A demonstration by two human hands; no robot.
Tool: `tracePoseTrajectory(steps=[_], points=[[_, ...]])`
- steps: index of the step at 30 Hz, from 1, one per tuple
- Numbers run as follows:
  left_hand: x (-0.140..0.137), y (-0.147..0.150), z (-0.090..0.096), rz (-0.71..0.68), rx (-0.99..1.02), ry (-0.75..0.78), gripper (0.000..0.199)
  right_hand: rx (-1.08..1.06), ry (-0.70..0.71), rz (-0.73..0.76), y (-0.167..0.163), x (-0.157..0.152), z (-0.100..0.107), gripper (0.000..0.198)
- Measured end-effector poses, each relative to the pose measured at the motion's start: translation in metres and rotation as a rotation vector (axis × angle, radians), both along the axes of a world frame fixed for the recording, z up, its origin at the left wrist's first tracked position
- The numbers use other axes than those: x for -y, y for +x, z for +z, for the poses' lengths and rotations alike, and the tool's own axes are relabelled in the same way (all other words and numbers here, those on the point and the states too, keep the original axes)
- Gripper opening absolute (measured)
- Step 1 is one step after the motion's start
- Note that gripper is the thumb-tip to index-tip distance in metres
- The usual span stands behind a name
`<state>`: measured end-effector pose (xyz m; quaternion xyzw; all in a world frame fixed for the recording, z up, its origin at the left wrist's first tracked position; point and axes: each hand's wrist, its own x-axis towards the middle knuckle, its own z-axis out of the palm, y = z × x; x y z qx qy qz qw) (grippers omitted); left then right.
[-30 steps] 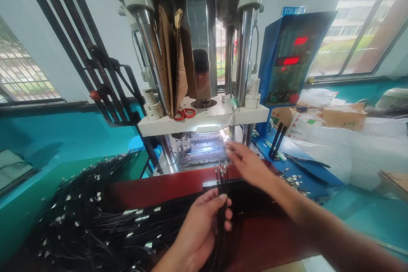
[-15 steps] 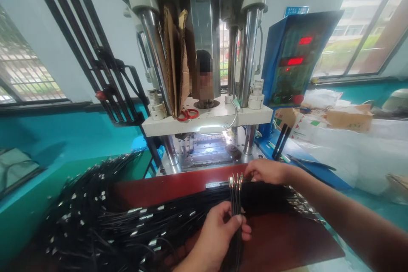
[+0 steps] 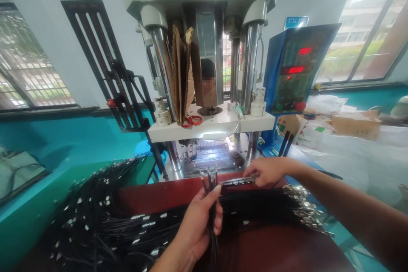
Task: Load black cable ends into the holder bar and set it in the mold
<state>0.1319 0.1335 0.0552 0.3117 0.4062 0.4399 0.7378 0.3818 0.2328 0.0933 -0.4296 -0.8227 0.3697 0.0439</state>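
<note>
My left hand (image 3: 198,223) is closed round a small bunch of thin black cables (image 3: 209,178), whose bare ends stick up above my thumb. To the right, my right hand (image 3: 269,171) pinches one end of a narrow metal bar (image 3: 238,182). The bar lies almost level, and its left end is close to the held cables; I cannot tell whether they touch. Beneath both hands a thick bundle of black cables (image 3: 258,204) with silvery connector ends (image 3: 307,208) stretches across the red-brown board (image 3: 280,242).
A press machine (image 3: 210,129) with a lit bed stands behind the board. Red-handled scissors (image 3: 192,121) and folded cardboard (image 3: 182,80) rest on its plate. A blue control box (image 3: 295,68) is at right. More black cables (image 3: 98,221) heap up at left.
My left hand has moved left and slightly up with the cables. The metal bar, earlier lying behind the cables, is now raised at the fingers of my right hand. The view has tilted slightly.
</note>
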Motion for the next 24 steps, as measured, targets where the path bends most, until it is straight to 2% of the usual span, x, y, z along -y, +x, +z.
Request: tracePoseTrajectory(steps=[2,3,6,9,12,16,21,24], points=[[-0.002,-0.001,0.0,0.013,-0.004,-0.013,0.041,-0.054,-0.193,0.054,-0.003,0.001,0.001,0.03],[-0.003,-0.001,0.0,0.023,0.005,-0.01,0.042,-0.102,-0.269,0.028,-0.006,0.002,0.001,0.029],[-0.008,-0.004,-0.001,0.081,0.056,0.016,0.035,-0.302,-0.377,-0.192,-0.017,0.009,-0.002,0.022],[-0.016,-0.007,-0.003,0.108,0.103,0.032,0.029,-0.536,-0.45,-0.344,-0.036,0.016,-0.009,0.018],[-0.025,-0.007,-0.004,0.134,0.111,0.019,0.028,-0.801,-0.484,-0.395,-0.061,0.017,-0.023,0.008],[-0.038,-0.002,-0.001,0.189,0.006,0.032,0.029,-0.986,-0.461,-0.46,-0.087,0.011,-0.048,0.034],[-0.057,0.005,0.002,0.216,-0.055,0.014,0.025,-1.156,-0.422,-0.551,-0.086,0.006,-0.063,0.034],[-0.066,0.01,0.001,0.142,-0.043,-0.006,0.022,-1.221,-0.431,-0.553,-0.082,0.005,-0.065,0.03]])
